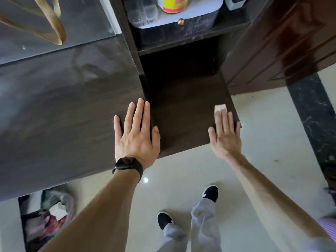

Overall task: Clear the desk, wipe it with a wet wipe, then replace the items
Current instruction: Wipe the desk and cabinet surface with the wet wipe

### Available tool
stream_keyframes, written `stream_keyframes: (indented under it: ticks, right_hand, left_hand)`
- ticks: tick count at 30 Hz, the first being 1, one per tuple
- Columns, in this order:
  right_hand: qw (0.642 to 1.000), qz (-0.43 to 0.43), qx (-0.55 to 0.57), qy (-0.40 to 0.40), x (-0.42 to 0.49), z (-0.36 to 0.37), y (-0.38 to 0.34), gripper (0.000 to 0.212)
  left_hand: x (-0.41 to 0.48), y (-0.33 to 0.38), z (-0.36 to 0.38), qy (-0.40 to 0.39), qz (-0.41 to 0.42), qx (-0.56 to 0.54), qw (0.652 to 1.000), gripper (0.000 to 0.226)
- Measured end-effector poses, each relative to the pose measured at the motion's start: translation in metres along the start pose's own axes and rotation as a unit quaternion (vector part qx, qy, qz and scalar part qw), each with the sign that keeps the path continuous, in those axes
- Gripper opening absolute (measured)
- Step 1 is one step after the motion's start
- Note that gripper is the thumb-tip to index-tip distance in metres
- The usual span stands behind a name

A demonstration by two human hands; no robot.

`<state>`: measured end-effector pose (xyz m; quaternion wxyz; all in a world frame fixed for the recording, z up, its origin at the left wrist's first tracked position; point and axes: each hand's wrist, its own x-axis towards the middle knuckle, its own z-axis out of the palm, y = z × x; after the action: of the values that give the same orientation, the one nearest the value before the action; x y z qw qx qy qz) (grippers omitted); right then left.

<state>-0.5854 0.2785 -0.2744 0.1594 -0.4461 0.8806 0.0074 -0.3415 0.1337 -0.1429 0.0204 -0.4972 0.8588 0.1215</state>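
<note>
- Wipe (220, 107) lies flat under right hand's (225, 137) spread fingertips, at bench (181, 113) right edge.
- Left hand (136, 131) rests spread flat, empty, leftward.
- Unwiped surface extends left; right hand is nearer.

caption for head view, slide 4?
Right hand presses wet wipe onto dark desk; left hand rests flat.

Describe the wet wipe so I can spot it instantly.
Find the dark desk surface below the shelf. Near its right edge lies the right hand, flat, fingers spread. The wet wipe is the small pale square under its fingertips, the only light thing on that dark wood.
</note>
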Motion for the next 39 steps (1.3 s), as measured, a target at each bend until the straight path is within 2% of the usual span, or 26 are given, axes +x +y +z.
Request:
stream_keyframes:
  ticks: [2, 4, 7, 9, 11, 12, 14, 17, 19, 21, 23, 27, 29, 32, 34, 37, 39]
  right_hand:
    - [0.994, 0.100, 0.042, 0.016, 0.024, -0.007, -0.021, 0.071]
    - [0.992, 0.106, 0.053, 0.038, 0.031, -0.003, -0.060, 0.072]
    - [0.998, -0.056, 0.018, 0.021, -0.009, 0.015, -0.110, 0.067]
    - [0.985, -0.172, 0.019, -0.006, -0.050, 0.023, -0.114, 0.064]
    - [0.970, -0.241, 0.015, -0.039, -0.066, 0.026, -0.093, 0.062]
    - [0.969, -0.242, 0.006, -0.048, -0.065, 0.025, -0.080, 0.062]
    - [0.986, -0.163, -0.011, -0.042, -0.044, 0.019, -0.053, 0.064]
    - [0.999, 0.028, 0.013, -0.007, 0.013, 0.003, -0.039, 0.069]
    - [0.995, 0.084, 0.043, 0.010, 0.049, -0.006, -0.054, 0.071]
    - [0.994, 0.089, 0.062, 0.018, 0.080, -0.011, -0.081, 0.071]
    - [0.997, 0.042, 0.066, 0.020, 0.096, -0.012, -0.111, 0.069]
    - [0.986, -0.159, 0.046, 0.000, 0.069, 0.000, -0.159, 0.062]
    - [0.976, -0.214, 0.044, -0.014, 0.035, 0.009, -0.158, 0.060]
    - [0.968, -0.252, 0.023, -0.011, -0.005, 0.016, -0.120, 0.060]
    - [0.976, -0.218, 0.007, 0.005, -0.016, 0.015, -0.083, 0.059]
    - [0.999, -0.038, 0.026, 0.016, -0.013, 0.013, -0.047, 0.061]
    - [0.996, 0.064, 0.051, 0.031, -0.016, 0.016, -0.050, 0.062]
  left_hand:
    - [0.000, 0.000, 0.001, -0.001, 0.001, -0.002, 1.000, 0.062]
    - [0.002, 0.000, 0.002, -0.001, 0.002, -0.001, 1.000, 0.062]
    - [0.002, 0.000, 0.001, 0.000, 0.000, -0.003, 1.000, 0.064]
    - [0.002, 0.000, 0.001, -0.001, 0.002, -0.002, 1.000, 0.064]
    - [0.002, -0.001, 0.001, -0.007, 0.002, -0.001, 1.000, 0.064]
    - [0.002, -0.001, 0.001, -0.010, 0.001, -0.002, 1.000, 0.064]
    - [0.002, -0.002, 0.001, -0.009, -0.001, -0.004, 1.000, 0.064]
    - [0.002, -0.001, 0.001, -0.006, 0.003, -0.004, 1.000, 0.063]
    - [0.003, -0.001, 0.001, -0.008, 0.005, 0.000, 1.000, 0.063]
    - [0.003, -0.001, 0.002, -0.009, 0.005, 0.003, 1.000, 0.063]
    - [0.003, 0.000, 0.001, -0.012, 0.004, 0.006, 1.000, 0.064]
    - [0.004, 0.000, 0.000, -0.024, 0.004, 0.009, 1.000, 0.065]
    - [0.003, -0.001, -0.001, -0.030, 0.003, 0.004, 1.000, 0.065]
    - [0.004, -0.001, -0.001, -0.037, -0.001, 0.005, 0.999, 0.064]
    - [0.004, -0.002, 0.000, -0.036, -0.001, 0.005, 0.999, 0.064]
    - [0.004, -0.002, 0.001, -0.031, 0.001, 0.005, 0.999, 0.064]
    - [0.003, -0.002, 0.001, -0.026, 0.002, 0.004, 1.000, 0.064]
